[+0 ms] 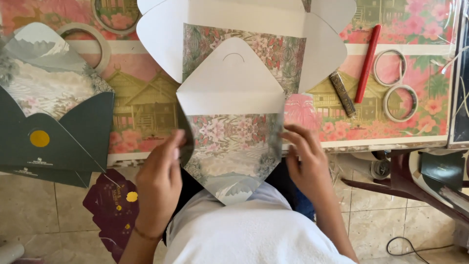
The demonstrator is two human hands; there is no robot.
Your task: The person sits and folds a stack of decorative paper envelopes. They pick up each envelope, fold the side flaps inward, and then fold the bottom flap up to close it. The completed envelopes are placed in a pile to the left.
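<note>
Hands grip a floral envelope at the table's near edge: left hand pinches its left flap, right hand its right flap with curled fingers. Left of the envelope lies a dark green envelope with a round gold sticker. Right of it lie a red stick and tape rings.
</note>
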